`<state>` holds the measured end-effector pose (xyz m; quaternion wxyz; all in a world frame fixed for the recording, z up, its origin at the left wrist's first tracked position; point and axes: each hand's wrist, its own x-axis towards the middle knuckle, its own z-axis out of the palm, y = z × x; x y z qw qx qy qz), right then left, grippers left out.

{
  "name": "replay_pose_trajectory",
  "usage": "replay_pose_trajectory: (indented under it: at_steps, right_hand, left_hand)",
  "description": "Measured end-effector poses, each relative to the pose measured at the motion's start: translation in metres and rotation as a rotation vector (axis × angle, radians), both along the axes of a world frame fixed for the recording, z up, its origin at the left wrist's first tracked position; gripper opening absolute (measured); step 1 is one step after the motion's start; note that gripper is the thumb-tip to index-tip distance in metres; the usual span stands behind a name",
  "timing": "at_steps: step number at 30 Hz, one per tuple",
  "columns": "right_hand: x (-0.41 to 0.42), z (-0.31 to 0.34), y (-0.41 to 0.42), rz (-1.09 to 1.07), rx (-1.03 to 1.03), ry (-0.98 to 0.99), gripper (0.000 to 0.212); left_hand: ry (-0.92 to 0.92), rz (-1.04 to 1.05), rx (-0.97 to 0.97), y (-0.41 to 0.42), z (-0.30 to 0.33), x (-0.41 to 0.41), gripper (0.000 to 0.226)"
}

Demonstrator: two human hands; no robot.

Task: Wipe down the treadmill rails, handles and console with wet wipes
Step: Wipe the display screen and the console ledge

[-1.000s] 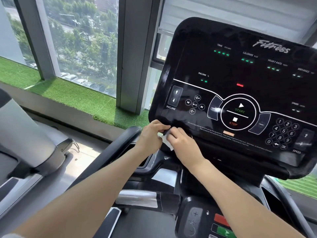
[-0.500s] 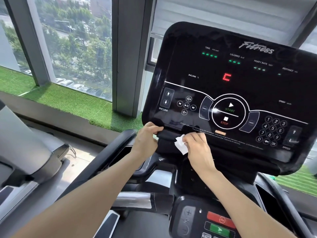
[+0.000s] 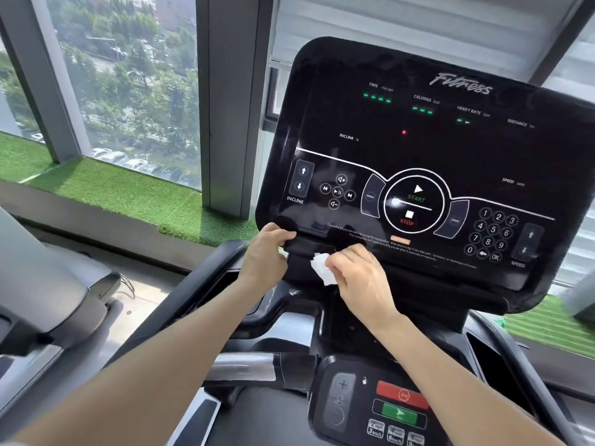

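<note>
In the head view, the large glossy black treadmill console (image 3: 428, 175) tilts back toward the person, its lit readouts above and its touch keys below, so its lower lip sits within easy reach of both arms. The left hand (image 3: 265, 254) curls its fingers over the console's lower-left corner and grips it, most likely to steady the panel while the other hand rubs. The right hand (image 3: 357, 275) pinches a small crumpled white wet wipe (image 3: 322, 268) between thumb and fingers, bunched so that a damp pad sticks out to the left of the knuckles. The wipe lies against the black ledge just beneath the key panel, between the 2 hands and near the left one. I judge the step in hand to be wiping along this bottom edge. The dark curved left handrail (image 3: 193, 297) runs below the left forearm, and the smaller lower control pad (image 3: 373, 403) with its red and green buttons sits under the right forearm; neither hand touches them.
</note>
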<state>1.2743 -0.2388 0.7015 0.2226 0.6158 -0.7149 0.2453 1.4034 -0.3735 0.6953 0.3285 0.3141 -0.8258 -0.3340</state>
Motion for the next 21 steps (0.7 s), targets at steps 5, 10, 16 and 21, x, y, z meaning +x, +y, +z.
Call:
replay_pose_trajectory:
  at_steps: [5,10,16,21]
  right_hand:
    - [-0.01,0.016,-0.001,-0.165,-0.101,-0.518,0.02]
    - [-0.015,0.008,-0.005,-0.269,0.078,-0.37,0.023]
    - [-0.004,0.006,-0.028,-0.247,0.112,-0.318,0.018]
    - [-0.006,-0.003,-0.008,-0.184,0.082,-0.113,0.01]
  left_hand:
    - [-0.004,0.004,0.012,0.0,0.0,0.0,0.057]
    - [-0.008,0.003,0.001,0.0,0.001,0.0,0.057]
    - [-0.021,0.004,-0.004,0.0,0.0,-0.001,0.057]
    - [-0.02,0.009,-0.012,0.001,-0.001,0.0,0.058]
